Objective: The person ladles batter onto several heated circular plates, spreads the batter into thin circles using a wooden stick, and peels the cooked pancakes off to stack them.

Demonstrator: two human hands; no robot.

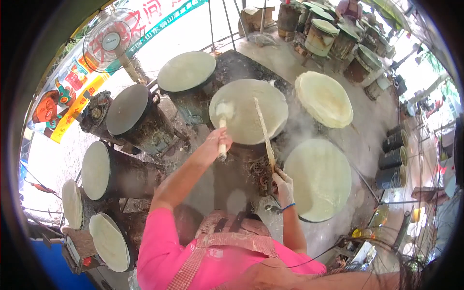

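Observation:
My bare left hand (217,140) grips the short handle of a batter-coated tool (225,108). Its pale head rests on a round griddle (246,98) spread with pale batter. A white glove covers my right hand (284,185), which holds the lower end of a long, batter-crusted stick (264,130). The stick reaches over the right half of the same griddle; whether it touches the batter I cannot tell. Steam rises beside a second griddle (319,181), nearest my right hand, covered by a thin pale sheet. A stack of thin round flatbreads (323,99) lies to the upper right.
Several drum stoves with round griddles (127,109) curve around my left side. A pedestal fan (111,41) stands at the upper left. Dark buckets (391,177) line the right side. Another person (349,11) is among more drum stoves at the far top right.

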